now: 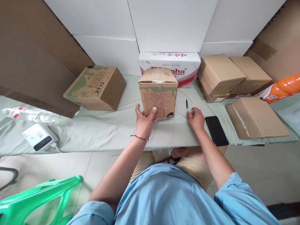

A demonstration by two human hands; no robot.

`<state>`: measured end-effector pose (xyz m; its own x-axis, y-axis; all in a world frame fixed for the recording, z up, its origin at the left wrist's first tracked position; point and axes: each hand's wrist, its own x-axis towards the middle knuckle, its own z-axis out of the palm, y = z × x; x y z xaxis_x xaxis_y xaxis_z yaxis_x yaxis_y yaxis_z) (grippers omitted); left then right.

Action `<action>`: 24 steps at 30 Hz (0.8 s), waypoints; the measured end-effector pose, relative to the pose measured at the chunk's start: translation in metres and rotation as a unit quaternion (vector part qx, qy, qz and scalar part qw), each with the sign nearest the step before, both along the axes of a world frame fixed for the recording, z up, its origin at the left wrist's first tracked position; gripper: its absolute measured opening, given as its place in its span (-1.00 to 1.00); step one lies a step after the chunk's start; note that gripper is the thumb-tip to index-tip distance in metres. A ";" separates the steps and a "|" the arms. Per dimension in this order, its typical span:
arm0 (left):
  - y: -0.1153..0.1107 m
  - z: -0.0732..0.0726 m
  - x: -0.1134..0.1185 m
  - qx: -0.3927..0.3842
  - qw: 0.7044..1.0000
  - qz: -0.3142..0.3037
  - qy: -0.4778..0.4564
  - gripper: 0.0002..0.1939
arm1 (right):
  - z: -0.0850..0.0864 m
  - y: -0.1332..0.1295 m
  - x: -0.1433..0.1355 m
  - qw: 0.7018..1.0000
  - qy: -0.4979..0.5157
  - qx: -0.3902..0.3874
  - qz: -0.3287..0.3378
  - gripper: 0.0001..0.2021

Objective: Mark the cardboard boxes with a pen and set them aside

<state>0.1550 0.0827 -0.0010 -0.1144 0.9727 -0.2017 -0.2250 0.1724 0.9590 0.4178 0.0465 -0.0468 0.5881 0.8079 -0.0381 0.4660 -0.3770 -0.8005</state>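
A brown cardboard box (157, 100) with a green drip print and clear tape over its top edge stands in the middle of the table. My left hand (144, 122) grips its lower left corner, the thumb pressed on the front face and the other fingers partly hidden at the side and base. To the right of the box, my right hand (196, 118) rests on the cloth with its fingers closed on a dark, slim pen (187, 103) that points away from me. Beside that wrist lies a black phone (216, 130).
A similar box (98, 87) marked "2422" stands left. Behind is a white and red carton (187, 70). Plain boxes (221, 73) and an orange bottle (281, 88) sit right. A white power bank (41, 137) and clear plastic bottle (30, 114) lie left; a green stool (42, 195) stands below.
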 end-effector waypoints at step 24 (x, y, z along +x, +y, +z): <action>-0.024 0.006 0.019 0.072 0.975 0.037 -0.208 -0.18 | 0.069 -0.065 -0.016 0.851 0.372 0.371 -0.025 -0.49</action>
